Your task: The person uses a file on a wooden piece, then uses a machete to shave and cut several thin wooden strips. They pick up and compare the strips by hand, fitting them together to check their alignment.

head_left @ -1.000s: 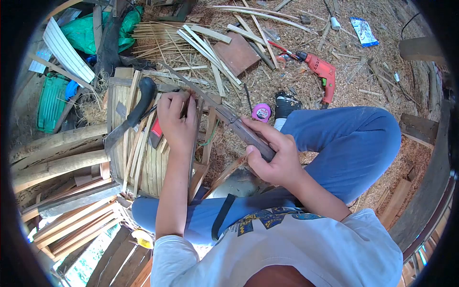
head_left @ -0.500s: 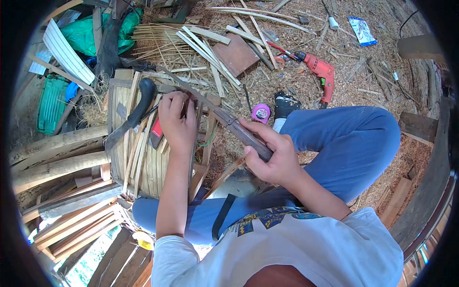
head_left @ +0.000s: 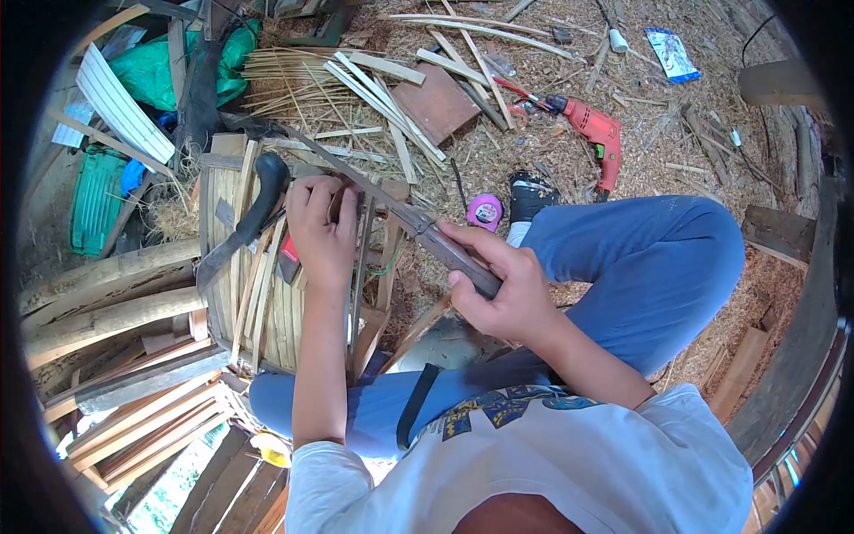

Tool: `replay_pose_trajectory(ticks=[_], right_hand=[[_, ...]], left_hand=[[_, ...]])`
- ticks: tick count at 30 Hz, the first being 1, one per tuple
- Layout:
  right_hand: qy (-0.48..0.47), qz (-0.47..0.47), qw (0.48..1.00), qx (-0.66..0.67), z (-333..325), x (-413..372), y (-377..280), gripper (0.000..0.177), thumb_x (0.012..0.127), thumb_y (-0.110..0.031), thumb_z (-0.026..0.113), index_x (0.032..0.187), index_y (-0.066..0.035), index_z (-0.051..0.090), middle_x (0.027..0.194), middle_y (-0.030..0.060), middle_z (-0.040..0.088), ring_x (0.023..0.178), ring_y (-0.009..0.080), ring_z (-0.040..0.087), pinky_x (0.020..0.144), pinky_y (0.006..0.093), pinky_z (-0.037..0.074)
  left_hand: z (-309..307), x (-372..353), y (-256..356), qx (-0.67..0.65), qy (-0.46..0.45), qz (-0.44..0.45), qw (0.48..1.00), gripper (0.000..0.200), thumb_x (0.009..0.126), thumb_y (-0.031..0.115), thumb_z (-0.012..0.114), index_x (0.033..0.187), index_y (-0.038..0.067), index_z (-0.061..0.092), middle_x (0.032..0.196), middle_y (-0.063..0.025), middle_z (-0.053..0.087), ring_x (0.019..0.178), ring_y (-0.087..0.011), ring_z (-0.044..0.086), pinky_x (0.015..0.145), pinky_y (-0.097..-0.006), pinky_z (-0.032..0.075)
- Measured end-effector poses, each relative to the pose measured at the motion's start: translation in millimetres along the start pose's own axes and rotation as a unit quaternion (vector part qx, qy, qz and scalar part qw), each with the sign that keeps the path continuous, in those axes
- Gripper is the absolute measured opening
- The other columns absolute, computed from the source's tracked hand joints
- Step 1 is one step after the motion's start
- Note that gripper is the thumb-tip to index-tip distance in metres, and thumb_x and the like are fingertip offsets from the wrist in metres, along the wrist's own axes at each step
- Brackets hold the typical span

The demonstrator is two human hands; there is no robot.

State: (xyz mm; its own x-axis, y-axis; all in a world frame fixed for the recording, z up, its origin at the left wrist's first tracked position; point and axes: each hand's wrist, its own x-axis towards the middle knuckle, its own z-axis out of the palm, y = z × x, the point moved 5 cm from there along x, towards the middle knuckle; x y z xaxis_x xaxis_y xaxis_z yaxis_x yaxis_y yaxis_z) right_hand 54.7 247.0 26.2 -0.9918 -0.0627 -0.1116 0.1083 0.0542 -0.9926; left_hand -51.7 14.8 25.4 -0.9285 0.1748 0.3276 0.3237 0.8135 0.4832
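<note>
My right hand (head_left: 503,280) is wrapped round the wooden handle of a knife (head_left: 458,258). The knife's long dark blade points up and left, passing just beyond the fingers of my left hand (head_left: 322,227). Those fingers are curled closed on a thin wooden strip (head_left: 359,276), which runs down beside my wrist; my fingers hide its upper end. Left of that hand, a second, curved knife with a black handle (head_left: 266,189) lies on a slatted wooden bench (head_left: 285,320). A red object (head_left: 289,248) shows partly beside my left wrist.
A red drill (head_left: 596,133) and a pink tape measure (head_left: 485,211) lie on the shaving-covered ground ahead. Thin sticks (head_left: 294,71) and a brown board (head_left: 436,107) are farther off. My bent leg (head_left: 640,258) is at the right, and stacked wood (head_left: 151,427) stands lower left.
My right hand and the knife have shifted very slightly left. The thin strip sits at a slightly different angle beside my left wrist. Both hands keep their grip.
</note>
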Motion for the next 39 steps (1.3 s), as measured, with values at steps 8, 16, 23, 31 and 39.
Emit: replay_pose_trajectory(ticks=[8, 16, 23, 31, 39], right_hand=[[0.014, -0.011, 1.000, -0.003, 2, 4, 4, 0.056, 0.086, -0.014, 0.074, 0.141, -0.004, 0.067, 0.109, 0.0193, 0.080, 0.091, 0.0338, 0.081, 0.082, 0.0388, 0.063], [0.007, -0.016, 1.000, -0.021, 6, 2, 5, 0.055, 0.087, -0.007, 0.071, 0.142, -0.002, 0.066, 0.116, 0.0176, 0.079, 0.092, 0.0274, 0.081, 0.082, 0.0346, 0.062], [0.020, -0.053, 0.998, -0.030, 6, 3, 11, 0.057, 0.086, -0.015, 0.073, 0.142, -0.006, 0.066, 0.096, 0.0166, 0.079, 0.070, 0.0320, 0.078, 0.066, 0.0397, 0.062], [0.016, -0.062, 0.997, -0.042, 4, 2, 15, 0.058, 0.086, -0.016, 0.073, 0.143, -0.006, 0.067, 0.097, 0.0170, 0.079, 0.072, 0.0324, 0.078, 0.068, 0.0391, 0.062], [0.022, -0.075, 0.996, -0.031, 2, 1, 18, 0.057, 0.086, -0.014, 0.073, 0.143, -0.006, 0.067, 0.106, 0.0179, 0.079, 0.079, 0.0310, 0.080, 0.072, 0.0380, 0.062]], left_hand=[[2, -1, -11, -0.006, -0.012, -0.010, 1.000, 0.011, 0.089, 0.001, 0.078, 0.098, 0.002, 0.071, 0.092, -0.0123, 0.061, 0.088, -0.0329, 0.060, 0.081, -0.0423, 0.048], [8, -3, -2, 0.021, 0.012, -0.027, 0.999, 0.014, 0.090, 0.001, 0.076, 0.102, 0.003, 0.069, 0.090, -0.0114, 0.060, 0.089, -0.0324, 0.057, 0.083, -0.0427, 0.045], [7, -3, -5, 0.023, -0.006, -0.010, 1.000, 0.014, 0.088, -0.001, 0.076, 0.100, 0.003, 0.070, 0.090, -0.0113, 0.059, 0.089, -0.0332, 0.056, 0.083, -0.0426, 0.045], [7, -1, -6, 0.002, -0.014, -0.005, 1.000, 0.016, 0.085, -0.005, 0.075, 0.098, 0.002, 0.069, 0.090, -0.0119, 0.058, 0.090, -0.0336, 0.056, 0.084, -0.0427, 0.045], [8, -1, -6, 0.000, -0.005, 0.004, 1.000, 0.017, 0.084, -0.005, 0.075, 0.097, 0.002, 0.069, 0.089, -0.0122, 0.057, 0.088, -0.0337, 0.055, 0.083, -0.0433, 0.044]])
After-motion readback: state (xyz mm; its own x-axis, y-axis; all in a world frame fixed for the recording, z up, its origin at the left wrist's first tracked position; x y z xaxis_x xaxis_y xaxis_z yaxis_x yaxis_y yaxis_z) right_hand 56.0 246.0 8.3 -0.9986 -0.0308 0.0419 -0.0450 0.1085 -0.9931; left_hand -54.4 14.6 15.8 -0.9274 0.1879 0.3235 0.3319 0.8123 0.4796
